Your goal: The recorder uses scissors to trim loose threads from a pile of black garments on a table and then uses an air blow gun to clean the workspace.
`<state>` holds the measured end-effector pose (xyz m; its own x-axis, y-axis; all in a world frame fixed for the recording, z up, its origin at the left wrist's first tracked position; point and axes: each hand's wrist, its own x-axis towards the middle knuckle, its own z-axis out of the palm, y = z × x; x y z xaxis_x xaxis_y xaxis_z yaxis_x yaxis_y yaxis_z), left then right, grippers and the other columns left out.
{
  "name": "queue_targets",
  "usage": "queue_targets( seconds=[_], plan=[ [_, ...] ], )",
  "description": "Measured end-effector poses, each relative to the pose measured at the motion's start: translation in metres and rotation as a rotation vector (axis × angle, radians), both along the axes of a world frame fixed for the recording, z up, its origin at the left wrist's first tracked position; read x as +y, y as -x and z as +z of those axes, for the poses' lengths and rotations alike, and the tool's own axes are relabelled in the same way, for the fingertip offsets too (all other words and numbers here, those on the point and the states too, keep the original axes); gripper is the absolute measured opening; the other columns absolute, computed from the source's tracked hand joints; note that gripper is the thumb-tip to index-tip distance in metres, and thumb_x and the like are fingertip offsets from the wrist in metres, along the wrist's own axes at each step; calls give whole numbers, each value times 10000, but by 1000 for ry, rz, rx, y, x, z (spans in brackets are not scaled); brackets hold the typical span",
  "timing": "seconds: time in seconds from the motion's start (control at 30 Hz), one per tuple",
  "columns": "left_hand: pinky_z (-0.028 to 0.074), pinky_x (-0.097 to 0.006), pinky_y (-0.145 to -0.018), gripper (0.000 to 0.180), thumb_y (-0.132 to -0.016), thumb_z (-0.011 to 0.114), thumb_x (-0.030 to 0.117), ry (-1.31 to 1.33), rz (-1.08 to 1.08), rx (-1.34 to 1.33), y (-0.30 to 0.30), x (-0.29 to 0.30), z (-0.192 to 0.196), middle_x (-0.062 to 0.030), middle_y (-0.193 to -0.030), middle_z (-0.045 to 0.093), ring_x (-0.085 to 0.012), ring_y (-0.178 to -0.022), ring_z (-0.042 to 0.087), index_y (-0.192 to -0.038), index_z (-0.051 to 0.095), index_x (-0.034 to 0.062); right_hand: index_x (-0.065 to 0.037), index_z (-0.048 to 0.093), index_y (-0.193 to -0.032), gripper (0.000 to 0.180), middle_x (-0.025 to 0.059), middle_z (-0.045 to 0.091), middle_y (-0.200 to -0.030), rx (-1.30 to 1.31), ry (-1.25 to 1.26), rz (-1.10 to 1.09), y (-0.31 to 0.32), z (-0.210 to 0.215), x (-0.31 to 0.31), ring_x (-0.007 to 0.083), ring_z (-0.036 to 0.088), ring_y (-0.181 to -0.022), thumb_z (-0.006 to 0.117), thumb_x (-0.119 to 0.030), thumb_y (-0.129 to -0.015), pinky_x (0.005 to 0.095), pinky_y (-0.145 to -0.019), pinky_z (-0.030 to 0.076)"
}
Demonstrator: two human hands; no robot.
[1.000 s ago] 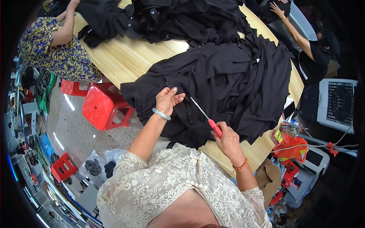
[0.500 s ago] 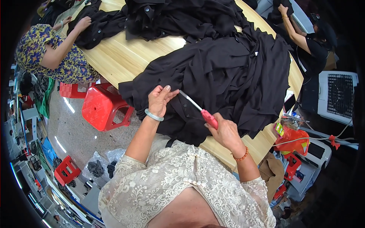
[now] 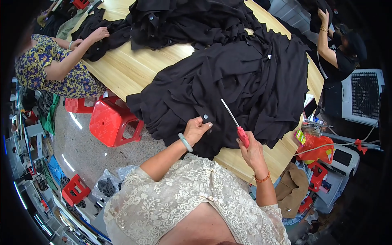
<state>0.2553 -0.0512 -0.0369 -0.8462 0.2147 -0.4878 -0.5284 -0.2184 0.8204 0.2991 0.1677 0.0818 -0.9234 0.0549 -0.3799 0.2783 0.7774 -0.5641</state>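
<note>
A black buttoned garment [image 3: 179, 92] lies heaped in folds across the near part of the table. My left hand [image 3: 197, 131], with a pale bangle on its wrist, is closed on the cloth at the garment's near edge, beside a shiny button [image 3: 205, 116]. Some of its fingertips are hidden in the folds. In my right hand [image 3: 253, 153] is a red-handled tool [image 3: 243, 136] with a long, slim metal blade. The blade points up and to the left over the cloth without clearly touching it. My fingers cover part of the handle, so its exact kind is unclear.
More black garments [image 3: 179, 24] cover the far side of the wooden table [image 3: 126, 67]. One person [image 3: 61, 61] handles black cloth at left; another [image 3: 343, 53] is at far right. Red stools [image 3: 108, 122] stand left of the table. A red bag [image 3: 314, 149] hangs at right.
My left hand has moved down and right, from lying open over the garment to closing on its near edge. The tool has moved right with my right hand, away from my left fingers.
</note>
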Motion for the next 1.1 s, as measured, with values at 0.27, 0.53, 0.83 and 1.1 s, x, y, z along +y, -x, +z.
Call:
queue_targets(
  seconds=[0.27,0.53,0.83,1.1],
  plan=[
    [413,-433,-939,145,-711,666,73,980,-25,1010,101,-100,30,-140,-1064,638,-366,-1076,554,-823,593,16,-65,543,-1067,247,192,641,-792,31,-3,-71,-12,-7,14,404,637,-783,646,-208,-894,455,-690,490],
    [334,-531,-1053,249,-674,636,102,910,-60,954,127,-94,-3,-135,-1158,609,-391,-1221,484,-906,590,24,-61,546,-1057,282,211,654,-848,-157,-55,21,-15,0,19,416,635,-830,637,-274,-897,474,-728,492],
    [437,-249,-729,169,-788,552,-68,342,39,888,107,-91,132,-63,-852,589,-131,-782,547,-940,580,0,-56,556,-1029,275,220,656,-833,-221,-106,-7,-14,5,30,417,637,-839,651,-271,-886,482,-721,490],
    [464,-327,-452,218,-902,487,69,-592,448,938,34,-158,246,-82,-627,592,-186,-464,544,-685,498,88,-22,511,-1050,283,241,643,-871,52,138,220,92,-4,-4,436,618,-871,634,-221,-890,490,-731,489]
  ],
)
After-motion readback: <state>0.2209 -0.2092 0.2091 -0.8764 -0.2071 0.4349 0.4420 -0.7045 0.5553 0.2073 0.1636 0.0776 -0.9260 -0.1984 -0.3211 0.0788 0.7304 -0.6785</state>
